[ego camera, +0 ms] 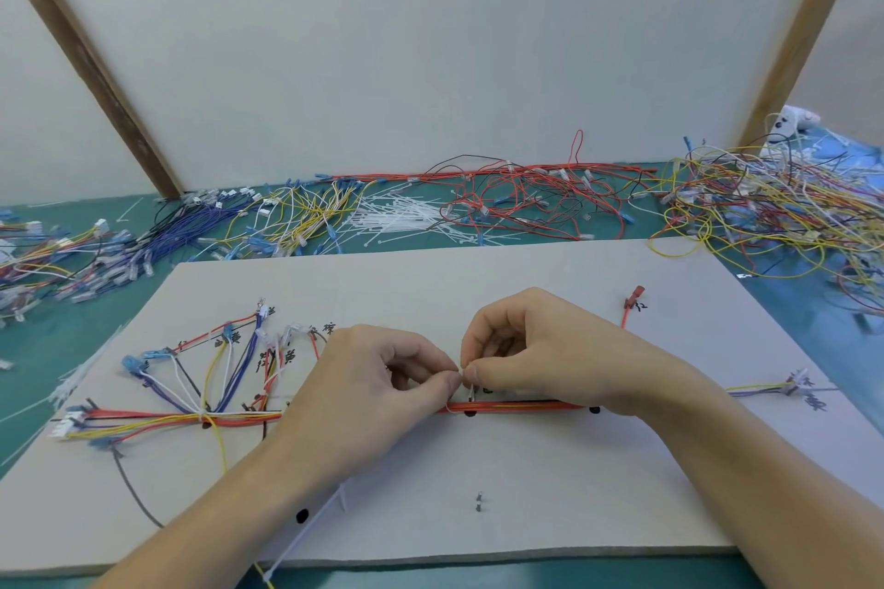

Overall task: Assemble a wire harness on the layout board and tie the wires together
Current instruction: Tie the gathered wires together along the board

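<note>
A grey layout board [478, 517] lies flat in front of me with handwritten labels and black dots. The wire bundle [516, 407], red, yellow, blue and white, runs left to right along its middle, fanning out into branches [215, 363] at the left. A white cable tie [463, 390] loops around the bundle near the centre. My left hand [373, 378] and my right hand [540, 349] meet above the bundle, fingertips pinching the tie from both sides. Another white cable tie [311, 526] lies on the board under my left forearm.
Loose wire piles line the green table behind the board: blue and yellow [229, 225], red [526, 196], mixed yellow [775, 210] at right, mixed colours [43, 263] at far left. Spare white cable ties [402, 215] lie between them. A white panel [430, 38] stands behind.
</note>
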The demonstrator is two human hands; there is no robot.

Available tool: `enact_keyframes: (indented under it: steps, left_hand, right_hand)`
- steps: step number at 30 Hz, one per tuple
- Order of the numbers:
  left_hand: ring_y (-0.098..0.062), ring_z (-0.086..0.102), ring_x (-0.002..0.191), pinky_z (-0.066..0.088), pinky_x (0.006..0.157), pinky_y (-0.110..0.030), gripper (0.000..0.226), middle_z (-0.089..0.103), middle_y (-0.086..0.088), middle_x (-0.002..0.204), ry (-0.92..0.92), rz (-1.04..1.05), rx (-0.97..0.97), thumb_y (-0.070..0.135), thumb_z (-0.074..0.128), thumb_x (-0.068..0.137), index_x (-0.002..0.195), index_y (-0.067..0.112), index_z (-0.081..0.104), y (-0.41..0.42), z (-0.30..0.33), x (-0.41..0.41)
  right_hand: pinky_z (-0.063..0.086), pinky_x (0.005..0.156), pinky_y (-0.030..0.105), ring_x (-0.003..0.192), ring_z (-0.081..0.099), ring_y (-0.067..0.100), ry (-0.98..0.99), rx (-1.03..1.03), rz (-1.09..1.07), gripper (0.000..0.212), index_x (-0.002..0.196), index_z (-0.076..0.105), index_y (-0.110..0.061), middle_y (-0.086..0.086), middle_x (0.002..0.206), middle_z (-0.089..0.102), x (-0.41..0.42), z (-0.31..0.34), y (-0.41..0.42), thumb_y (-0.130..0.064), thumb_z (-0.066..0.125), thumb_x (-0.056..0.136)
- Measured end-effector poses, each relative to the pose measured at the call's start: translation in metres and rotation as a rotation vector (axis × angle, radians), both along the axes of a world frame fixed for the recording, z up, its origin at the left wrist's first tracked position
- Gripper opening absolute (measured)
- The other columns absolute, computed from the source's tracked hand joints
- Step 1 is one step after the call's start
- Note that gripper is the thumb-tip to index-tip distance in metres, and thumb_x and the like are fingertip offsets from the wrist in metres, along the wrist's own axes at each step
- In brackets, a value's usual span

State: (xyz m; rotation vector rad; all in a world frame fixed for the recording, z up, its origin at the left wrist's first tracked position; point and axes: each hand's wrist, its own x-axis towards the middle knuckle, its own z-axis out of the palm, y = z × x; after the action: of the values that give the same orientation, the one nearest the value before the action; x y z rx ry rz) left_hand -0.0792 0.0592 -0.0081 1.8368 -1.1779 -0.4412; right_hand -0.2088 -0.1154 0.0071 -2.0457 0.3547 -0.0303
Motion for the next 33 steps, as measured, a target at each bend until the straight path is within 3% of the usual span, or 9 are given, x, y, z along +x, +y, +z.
enact_keyframes:
  steps: [7, 20, 29, 33]
  left_hand:
    - [0.002, 0.055, 0.054, 0.04, 0.053, -0.01, 0.006, 0.075, 0.01, 0.069, 0.022, -0.009, 0.01, 0.027, 0.076, 0.08, 0.08, 0.033, 0.079, 0.0001, -0.0024, 0.002]
    - [0.001, 0.053, 0.055, 0.04, 0.054, -0.013, 0.012, 0.075, 0.007, 0.07, 0.037, 0.001, 0.01, 0.02, 0.081, 0.085, 0.08, 0.032, 0.08, 0.001, -0.0017, 0.0027]
    - [0.001, 0.055, 0.052, 0.038, 0.053, -0.007, 0.014, 0.075, 0.008, 0.068, 0.012, -0.006, 0.0, 0.017, 0.081, 0.084, 0.076, 0.028, 0.08, 0.0001, 0.001, 0.0]
    - [0.002, 0.056, 0.053, 0.039, 0.053, -0.008, 0.015, 0.076, 0.008, 0.069, 0.014, 0.001, 0.0, 0.018, 0.081, 0.085, 0.076, 0.03, 0.08, 0.0004, 0.0006, 0.0005]
  right_hand:
    - [0.049, 0.06, 0.015, 0.064, 0.064, 0.002, -0.008, 0.026, 0.011, 0.006, 0.087, 0.078, -0.02, -0.004, 0.075, 0.076, -0.0005, -0.0013, -0.0008, -0.015, 0.075, 0.088]
    - [0.049, 0.062, 0.017, 0.065, 0.065, 0.004, -0.022, 0.04, 0.026, 0.002, 0.088, 0.079, -0.019, 0.001, 0.079, 0.078, -0.0007, -0.0022, -0.0032, -0.017, 0.078, 0.088]
    - [0.055, 0.066, 0.024, 0.07, 0.068, 0.009, -0.024, 0.05, 0.026, 0.002, 0.089, 0.079, -0.017, 0.005, 0.082, 0.079, -0.0007, -0.0036, -0.0052, -0.016, 0.08, 0.088]
    - [0.054, 0.066, 0.02, 0.07, 0.068, 0.007, -0.023, 0.049, 0.028, 0.002, 0.089, 0.08, -0.016, 0.005, 0.081, 0.079, -0.001, -0.0033, -0.006, -0.015, 0.081, 0.088]
